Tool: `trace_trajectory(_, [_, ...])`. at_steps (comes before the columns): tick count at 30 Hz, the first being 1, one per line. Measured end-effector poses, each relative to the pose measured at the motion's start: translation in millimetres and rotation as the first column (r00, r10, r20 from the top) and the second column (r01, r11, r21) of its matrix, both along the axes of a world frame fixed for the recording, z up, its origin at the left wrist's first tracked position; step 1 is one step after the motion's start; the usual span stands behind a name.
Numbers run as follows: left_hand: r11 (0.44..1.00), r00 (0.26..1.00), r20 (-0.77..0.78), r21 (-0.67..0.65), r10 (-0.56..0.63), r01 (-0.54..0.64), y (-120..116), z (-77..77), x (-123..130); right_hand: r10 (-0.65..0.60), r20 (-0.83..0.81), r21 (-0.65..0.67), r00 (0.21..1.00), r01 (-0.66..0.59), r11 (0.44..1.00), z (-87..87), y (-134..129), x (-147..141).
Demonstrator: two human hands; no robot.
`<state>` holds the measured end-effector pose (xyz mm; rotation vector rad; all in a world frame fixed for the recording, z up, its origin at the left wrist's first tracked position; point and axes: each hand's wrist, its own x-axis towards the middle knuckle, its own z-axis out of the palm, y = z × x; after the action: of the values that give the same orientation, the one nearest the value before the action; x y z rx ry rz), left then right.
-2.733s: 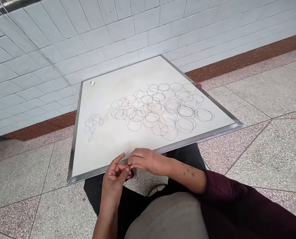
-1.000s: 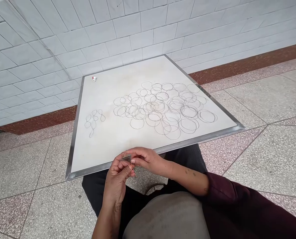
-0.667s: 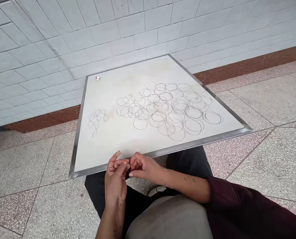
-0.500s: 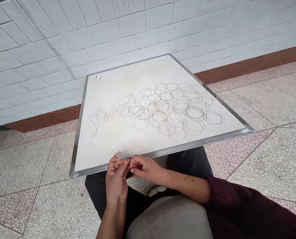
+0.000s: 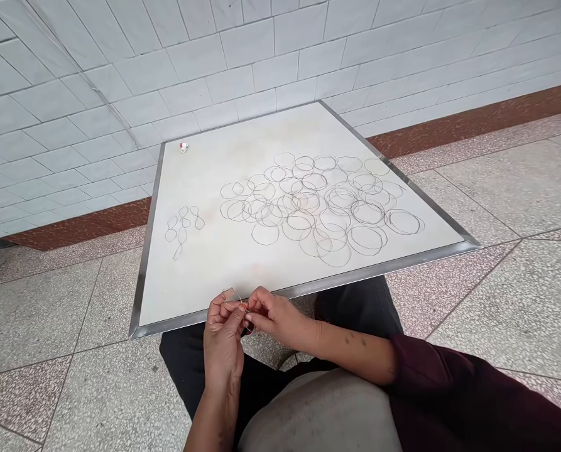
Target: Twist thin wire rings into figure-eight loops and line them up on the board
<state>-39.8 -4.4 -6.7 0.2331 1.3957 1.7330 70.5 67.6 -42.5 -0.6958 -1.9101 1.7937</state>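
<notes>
In the head view, the person's left hand (image 5: pixel 224 339) and right hand (image 5: pixel 279 317) meet at the near edge of a white table (image 5: pixel 200 270) with a grey metal rim (image 5: pixel 318 285). The left thumb and forefinger are pinched together on a thin wire (image 5: pixel 239 295), part of which curves up past a tan band (image 5: pixel 229 293) around one of the left fingers. The right thumb and fingertips close on the same wire just beside the left thumb, so both grips are clamped on it; its exact shape between the fingers is too fine to tell.

Many thin wire rings (image 5: pixel 328 199) lie flat across the middle and right of the table, most of them overlapping. Well apart from them, near the left rim, lies a small group of twisted loops (image 5: pixel 196 216), several pinched into figure-eights. A small white-and-red object (image 5: pixel 184 147) sits in the far left corner.

The table stands against a white tiled wall (image 5: pixel 242 56) with a reddish-brown skirting (image 5: pixel 92 226), over a speckled floor (image 5: pixel 110 389). Below the hands are dark trousers (image 5: pixel 365 307) and a grey cloth (image 5: pixel 322 408) at the person's middle; a maroon sleeve (image 5: pixel 431 370) covers the right arm down to the forearm
</notes>
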Motion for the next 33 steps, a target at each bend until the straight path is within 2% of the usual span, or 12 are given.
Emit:
trace_trajectory(4, [1.000, 1.000, -0.013, -0.010, -0.004, 0.004, 1.4, -1.4, 1.7, -0.013, 0.091, 0.135, 0.996, 0.001, 0.991, 2.5, 3.6, 3.2])
trace_trajectory(10, [1.000, 0.999, -0.032, -0.013, -0.025, 0.025, 3.1, -2.4, 2.1, 0.003, 0.151, 0.217, 0.989, -0.036, 0.975, 7.4, 2.7, 5.0])
trace_trajectory(16, [0.999, 0.998, -0.051, -0.012, -0.043, 0.043, 1.6, -6.3, 0.7, 0.003, 0.229, 0.360, 0.974, -0.087, 0.929, 5.8, 3.3, 4.7])
trace_trajectory(19, [0.999, 0.998, -0.046, -0.021, -0.048, 0.047, 2.1, -6.8, 0.4, 0.012, 0.220, 0.383, 0.976, -0.098, 0.918, 4.0, 3.9, 4.6])
trace_trajectory(28, [0.998, 0.995, -0.086, -0.046, -0.044, 0.040, 1.3, -2.4, 4.7, -0.025, 0.195, 0.354, 0.980, -0.046, 0.934, 1.2, 4.4, 4.4])
trace_trajectory(33, [0.994, 0.991, -0.086, -0.050, -0.100, 0.096, -1.0, -5.6, 0.2, 0.009, 0.166, 0.465, 0.986, -0.086, 0.881, -3.3, 7.0, 7.0])
